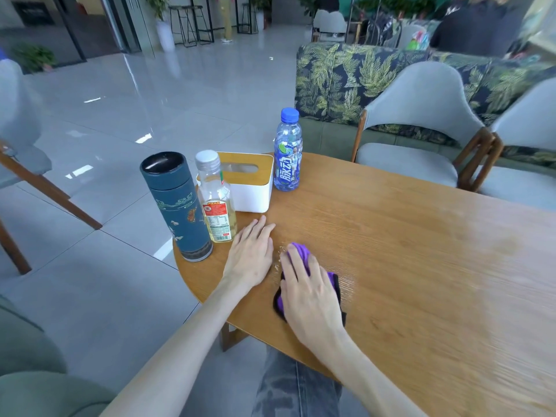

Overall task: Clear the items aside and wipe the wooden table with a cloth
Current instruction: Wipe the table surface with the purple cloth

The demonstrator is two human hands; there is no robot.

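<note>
Wiping is underway at the near-left corner of the wooden table (406, 236): the right hand (313, 296) is pressing flat on a purple cloth (301, 254), fingers spread over it rather than curled around it, with small wet beads showing on the wood just beside the cloth. The left hand (251, 257) is lying open and flat on the tabletop, holding nothing, its fingertips just short of the oil bottle (216, 200). Clearing looks done to me, since the dark blue flask (177, 206), the oil bottle, the white tissue box (249, 185) and the blue drink bottle (287, 152) are all standing bunched along the left edge. Most of the wiping seems left, as the broad stretch of wood to the right is lying bare and open for long strokes. Leftward, room is tight; the flask is standing right at the rounded rim.
</note>
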